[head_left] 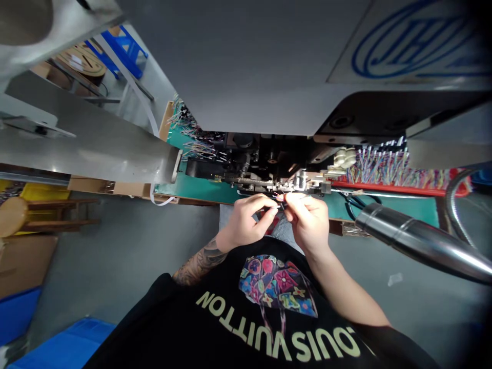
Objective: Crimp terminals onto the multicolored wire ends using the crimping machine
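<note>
1. Left hand point(246, 223) sits just left of centre frame, fingers curled, thumb and forefinger pressed together on a thin dark wire piece point(280, 201).
2. Right hand point(309, 218) at 3 o'clock of the left hand, nearly touching it; its fingertips point(292, 197) pinch the same wire piece from the other side. What the piece is exactly: too small to tell.
3. Wire piece lies between the two grips, just under the front edge of the machine's tooling point(277, 179), at 12 o'clock of the hands.
4. Grey machine housing point(261, 66) overhangs the whole upper frame; headroom above the hands is tight.
5. Green desk point(200, 187) runs left to right behind the hands; its near edge ends just at the knuckles. A bare strip of it shows at 10 o'clock of the left hand.
6. Bundle of coloured wires point(388, 169) at 2 o'clock, standing in a red tray point(400, 188), well apart from the right hand.
7. More loose wires point(196, 146) at 11 o'clock, at the desk's far left end.
8. Shiny metal tube point(418, 241) slants in at 3 o'clock, near the right forearm; sideways room on that side is narrow.
9. Grey floor point(134, 256) at 8 o'clock is open; wooden stool point(34, 215) and blue bin point(19, 315) sit far left, well apart.
</note>
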A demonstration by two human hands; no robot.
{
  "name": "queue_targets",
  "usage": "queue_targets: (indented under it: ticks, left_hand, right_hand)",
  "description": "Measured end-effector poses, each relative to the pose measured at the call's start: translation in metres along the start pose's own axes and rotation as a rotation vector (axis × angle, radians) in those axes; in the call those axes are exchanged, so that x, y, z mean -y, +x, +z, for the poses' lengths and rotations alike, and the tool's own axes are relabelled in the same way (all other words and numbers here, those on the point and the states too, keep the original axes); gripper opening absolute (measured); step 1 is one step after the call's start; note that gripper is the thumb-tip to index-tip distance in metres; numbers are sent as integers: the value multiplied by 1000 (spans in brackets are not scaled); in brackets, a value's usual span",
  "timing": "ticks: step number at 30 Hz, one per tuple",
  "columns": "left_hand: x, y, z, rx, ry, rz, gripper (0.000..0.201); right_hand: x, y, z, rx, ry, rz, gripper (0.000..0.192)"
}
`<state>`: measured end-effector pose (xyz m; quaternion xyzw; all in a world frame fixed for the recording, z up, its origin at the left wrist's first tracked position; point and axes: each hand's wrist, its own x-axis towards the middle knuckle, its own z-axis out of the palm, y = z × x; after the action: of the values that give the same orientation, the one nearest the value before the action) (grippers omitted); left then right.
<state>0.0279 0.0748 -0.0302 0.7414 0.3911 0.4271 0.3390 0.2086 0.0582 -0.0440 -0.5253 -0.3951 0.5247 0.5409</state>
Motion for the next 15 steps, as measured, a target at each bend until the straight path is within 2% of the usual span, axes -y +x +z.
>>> queue_targets:
  ticks: [5,15]
  left_hand:
    - [2,1,5,-20,79,23,14]
    - [3,-2,3,-9,118,7,18]
  right_hand:
    - [5,6,11,-51,50,-1,65]
    - [9,8,15,-48,59,45,62]
